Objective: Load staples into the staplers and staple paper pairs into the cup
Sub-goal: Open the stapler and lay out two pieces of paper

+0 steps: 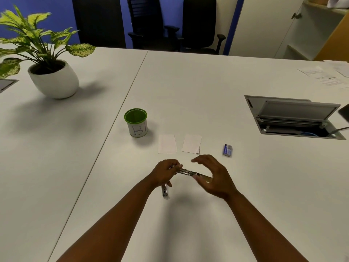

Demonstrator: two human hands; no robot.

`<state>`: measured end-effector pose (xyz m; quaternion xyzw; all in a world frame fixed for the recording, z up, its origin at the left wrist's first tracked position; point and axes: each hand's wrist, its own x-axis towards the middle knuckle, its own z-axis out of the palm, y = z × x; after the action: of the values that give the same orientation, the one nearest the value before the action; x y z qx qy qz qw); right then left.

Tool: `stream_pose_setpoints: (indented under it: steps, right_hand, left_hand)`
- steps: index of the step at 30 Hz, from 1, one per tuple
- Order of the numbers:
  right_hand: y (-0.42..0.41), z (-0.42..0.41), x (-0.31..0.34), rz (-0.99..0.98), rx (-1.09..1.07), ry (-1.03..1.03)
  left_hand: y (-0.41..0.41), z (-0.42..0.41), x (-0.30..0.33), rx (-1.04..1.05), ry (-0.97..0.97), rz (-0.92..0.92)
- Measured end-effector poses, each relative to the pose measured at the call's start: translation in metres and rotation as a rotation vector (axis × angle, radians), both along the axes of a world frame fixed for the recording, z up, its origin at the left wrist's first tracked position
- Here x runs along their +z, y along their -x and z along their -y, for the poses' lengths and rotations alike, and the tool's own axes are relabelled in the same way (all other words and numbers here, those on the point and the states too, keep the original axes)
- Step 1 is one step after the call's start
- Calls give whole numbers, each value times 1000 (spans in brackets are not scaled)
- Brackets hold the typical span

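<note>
Between the curled-open right hand (213,176) and gripping left hand (165,173), the hinged-open shiny metal stapler (186,172) seems rigid, slippery; hold its base

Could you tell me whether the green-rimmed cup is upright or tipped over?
Upright: the cup stands on its base on the table, green rim facing up.
</note>
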<state>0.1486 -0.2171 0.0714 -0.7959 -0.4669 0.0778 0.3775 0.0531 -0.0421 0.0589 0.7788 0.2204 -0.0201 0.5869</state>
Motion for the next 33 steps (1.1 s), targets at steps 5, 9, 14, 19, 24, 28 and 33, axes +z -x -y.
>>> stream_pose_setpoints:
  steps: [5,9,14,19,24,28,33]
  right_hand:
    - [4,-8,-3,417,63,126]
    - [6,-11,-3,508,81,123]
    - [9,-16,-1,581,90,189]
    - [9,-20,-4,514,126,375]
    - [11,-25,-4,398,72,466]
    - [21,-28,7,583,-17,460]
    - [28,-36,12,704,-188,369]
  left_hand:
    - [-3,3,1,19,17,-15]
    - [-1,0,0,75,153,-44]
    - [3,-1,-2,69,208,-56]
    - [3,5,-1,82,159,-58]
    - [1,7,-2,113,116,-79]
    - [1,10,-4,178,186,-71]
    - [4,18,-5,242,363,-9]
